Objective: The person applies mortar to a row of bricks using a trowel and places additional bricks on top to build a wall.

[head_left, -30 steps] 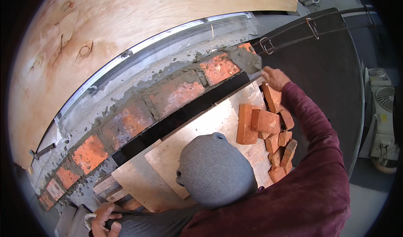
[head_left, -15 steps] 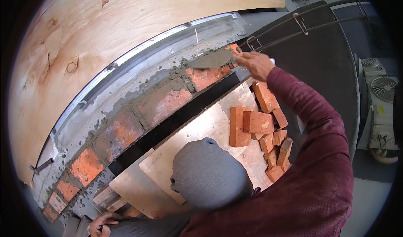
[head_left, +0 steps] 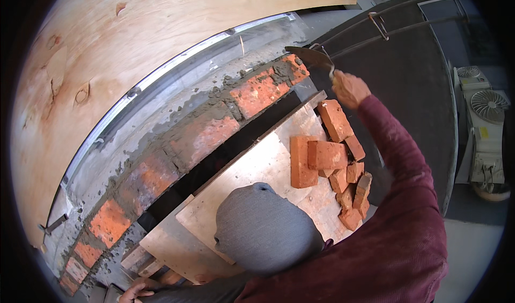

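My right hand (head_left: 350, 89) is closed around the handle of a trowel (head_left: 313, 58). The blade points left, just above the far right end of a row of bricks (head_left: 213, 130). Grey mortar (head_left: 199, 119) covers parts of the row's top and fills its joints. At the lower left edge, my left hand (head_left: 137, 292) is partly cut off beside a dark grey leg. Its visible fingers look loosely bent and apart, with nothing seen in them.
Loose orange bricks (head_left: 328, 156) and broken pieces lie on a board (head_left: 257, 161) right of my grey-clad knee (head_left: 263, 228). A plywood sheet (head_left: 161, 29) stands beyond the row. A metal rail (head_left: 397, 35) and fan units (head_left: 487, 103) are at the right.
My right hand has drawn the trowel up and to the right, off the row's right end, uncovering mortar and brick there. My left hand has shifted slightly down and right.
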